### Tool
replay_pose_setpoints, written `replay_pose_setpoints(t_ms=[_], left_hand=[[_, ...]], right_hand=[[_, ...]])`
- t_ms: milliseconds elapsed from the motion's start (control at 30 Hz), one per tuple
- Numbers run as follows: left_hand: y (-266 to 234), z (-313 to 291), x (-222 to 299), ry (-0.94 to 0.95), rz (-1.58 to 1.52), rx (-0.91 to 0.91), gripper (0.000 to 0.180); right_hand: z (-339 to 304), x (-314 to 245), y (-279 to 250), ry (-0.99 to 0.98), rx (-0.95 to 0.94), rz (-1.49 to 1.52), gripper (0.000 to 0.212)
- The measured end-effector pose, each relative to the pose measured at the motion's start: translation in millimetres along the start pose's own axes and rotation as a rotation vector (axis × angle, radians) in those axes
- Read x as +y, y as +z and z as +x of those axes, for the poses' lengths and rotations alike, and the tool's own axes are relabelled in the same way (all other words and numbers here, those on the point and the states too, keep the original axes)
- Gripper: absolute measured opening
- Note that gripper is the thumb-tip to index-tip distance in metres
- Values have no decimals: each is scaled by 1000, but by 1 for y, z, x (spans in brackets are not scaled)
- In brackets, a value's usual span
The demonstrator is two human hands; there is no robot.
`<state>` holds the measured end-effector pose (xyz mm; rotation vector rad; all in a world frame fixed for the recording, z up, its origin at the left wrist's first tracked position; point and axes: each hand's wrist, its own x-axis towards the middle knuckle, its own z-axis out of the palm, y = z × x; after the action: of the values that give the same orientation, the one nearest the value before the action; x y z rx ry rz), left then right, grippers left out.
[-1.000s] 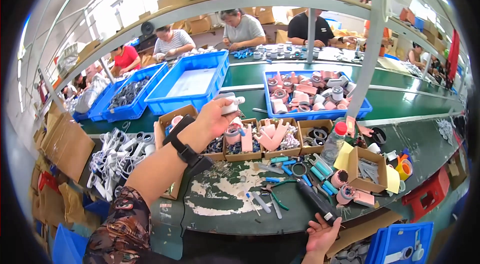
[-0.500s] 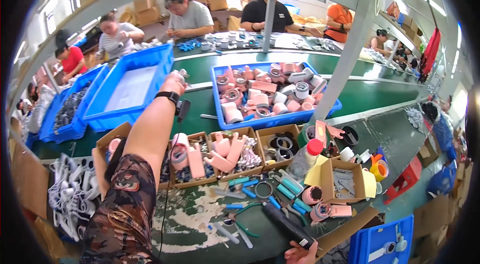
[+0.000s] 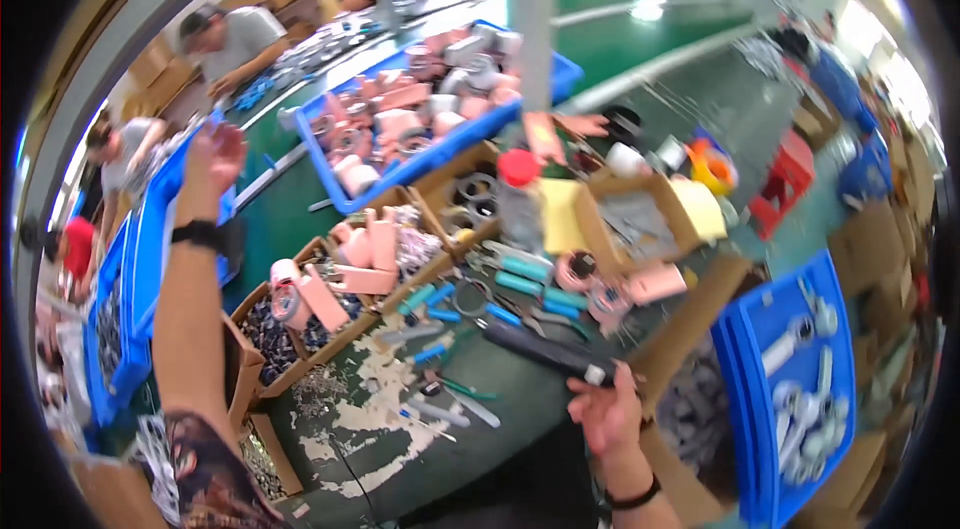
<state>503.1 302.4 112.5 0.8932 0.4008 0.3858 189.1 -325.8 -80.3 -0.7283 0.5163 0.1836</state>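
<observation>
My left hand [image 3: 215, 157] is raised at the far left beside a blue crate [image 3: 165, 229], blurred, with its fingers apart and nothing visible in it. At the lower right, the fingers and thumb of my right hand [image 3: 608, 414] are closed round the near end of a black electric screwdriver [image 3: 545, 349], which lies slantwise over the bench. Just beyond it are teal-handled tools [image 3: 520, 274], a dark ring [image 3: 471, 297] and pink round housings [image 3: 608, 301]. Several pliers and pale strips [image 3: 440, 412] lie to its left.
A blue crate [image 3: 375, 184] full of pink and white parts stands across the bench. Cardboard boxes [image 3: 365, 319] of small parts line its near side. A bottle with a red cap [image 3: 518, 169] stands near a small box [image 3: 640, 219]. Blue trays [image 3: 755, 409] lean at right. Co-workers sit opposite.
The view has swung to the right. My left hand has drawn back from over the blue crate, and the small pale part it held no longer shows. My right hand stays on the screwdriver.
</observation>
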Motion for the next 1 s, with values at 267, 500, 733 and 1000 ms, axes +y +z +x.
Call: replay_pose_setpoints(t_ms=[267, 500, 733, 1000], left_hand=[[62, -343, -21, 308, 551, -624, 49], [-22, -506, -95, 15, 636, -782, 37], [-109, -536, -182, 448, 1201, -452, 29], [-149, -541, -216, 698, 1170, -155, 25]], right_hand=[[-33, 7, -6, 28, -61, 52, 36], [-57, 13, 8, 24, 3, 62, 28], [-91, -22, 4, 306, -357, -367, 19], [14, -154, 87, -1659, 94, -1892, 27]])
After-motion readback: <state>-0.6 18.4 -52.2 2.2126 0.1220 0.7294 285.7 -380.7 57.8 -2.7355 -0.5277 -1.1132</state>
